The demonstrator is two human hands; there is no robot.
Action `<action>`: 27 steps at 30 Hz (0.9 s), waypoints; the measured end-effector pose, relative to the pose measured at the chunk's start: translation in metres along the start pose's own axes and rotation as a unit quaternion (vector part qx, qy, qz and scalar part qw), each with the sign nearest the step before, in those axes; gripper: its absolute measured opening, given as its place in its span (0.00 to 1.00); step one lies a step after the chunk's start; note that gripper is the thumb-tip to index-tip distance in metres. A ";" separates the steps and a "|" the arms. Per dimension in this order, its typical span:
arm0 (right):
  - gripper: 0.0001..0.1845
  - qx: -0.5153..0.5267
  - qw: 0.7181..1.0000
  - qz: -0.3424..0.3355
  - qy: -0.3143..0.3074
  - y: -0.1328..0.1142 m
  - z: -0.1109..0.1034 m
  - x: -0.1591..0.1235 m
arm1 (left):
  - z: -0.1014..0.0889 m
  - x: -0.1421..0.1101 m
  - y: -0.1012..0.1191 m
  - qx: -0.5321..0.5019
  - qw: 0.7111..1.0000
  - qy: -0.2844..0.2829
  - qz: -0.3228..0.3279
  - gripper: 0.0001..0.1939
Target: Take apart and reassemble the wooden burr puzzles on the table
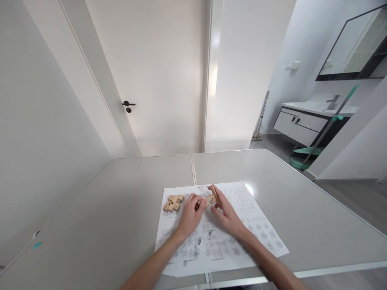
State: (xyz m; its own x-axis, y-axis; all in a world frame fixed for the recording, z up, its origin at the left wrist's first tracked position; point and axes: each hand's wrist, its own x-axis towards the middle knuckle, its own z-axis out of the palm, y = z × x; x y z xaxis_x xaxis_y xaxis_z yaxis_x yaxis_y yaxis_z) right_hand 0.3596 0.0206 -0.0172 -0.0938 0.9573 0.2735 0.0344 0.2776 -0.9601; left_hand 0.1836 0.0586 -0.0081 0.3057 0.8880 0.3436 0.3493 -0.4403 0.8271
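Note:
Over the middle of a printed paper sheet (223,264), my left hand (190,213) is closed on a wooden puzzle piece (209,200). That piece is light brown and has a notch or opening near its right end. Opposite it, my right hand (226,213) grips a wooden stick (215,193) between thumb and fingers, tilted up against the other piece. Whether the two pieces are joined cannot be made out. Left of my hands, a cluster of wooden blocks (173,203) lies on the sheet's upper left part. Rows of small assembly drawings cover the sheet, partly hidden by my hands.
The paper lies on a grey table (121,225) with a seam down its middle. Behind the table stands a white door (157,72) with a black handle (128,104). To the right are a sink cabinet (302,123), a green dustpan (299,163) and a broom (338,110).

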 end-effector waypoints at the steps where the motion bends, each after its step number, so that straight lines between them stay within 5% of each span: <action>1: 0.38 -0.013 1.000 -0.007 0.000 0.000 0.000 0.000 | 0.000 0.000 0.000 -0.002 1.000 -0.001 -0.001 0.20; 11: 0.27 -0.107 0.991 -0.034 0.073 0.008 0.005 0.004 | -0.002 0.006 -0.009 -0.071 0.993 0.070 -0.067 0.22; 21: 0.28 -0.176 0.979 -0.085 0.052 0.014 0.000 0.001 | -0.002 0.005 -0.017 -0.119 0.989 0.045 -0.077 0.25; 27: 0.29 -0.248 0.958 -0.142 -0.019 0.016 0.006 -0.001 | 0.000 0.005 -0.018 -0.161 0.982 0.014 -0.097 0.23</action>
State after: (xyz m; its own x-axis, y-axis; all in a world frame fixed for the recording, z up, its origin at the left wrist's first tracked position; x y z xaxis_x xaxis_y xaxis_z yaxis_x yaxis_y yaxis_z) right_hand 0.3539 0.0230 -0.0329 -0.2063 0.8361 0.5083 0.4700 0.5403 -0.6979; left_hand 0.1790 0.0708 -0.0217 0.2344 0.9565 0.1740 0.0998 -0.2017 0.9744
